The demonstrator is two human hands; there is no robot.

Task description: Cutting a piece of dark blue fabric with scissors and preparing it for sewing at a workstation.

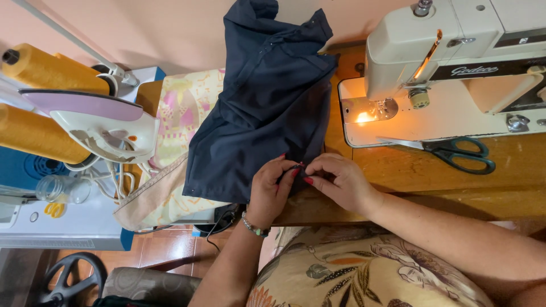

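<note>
Both hands, the left hand (272, 190) and right hand (336, 181), pinched the near edge of the dark blue cloth (267, 108). It looked soft, light and floppy, best held by its hem.

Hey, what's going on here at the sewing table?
A person sits at a wooden table with both hands pinching the near edge of a dark navy garment. The left hand and right hand meet at one spot on the hem. A cream sewing machine stands to the right with its lamp lit, green-handled scissors before it. An iron rests at left.
</note>
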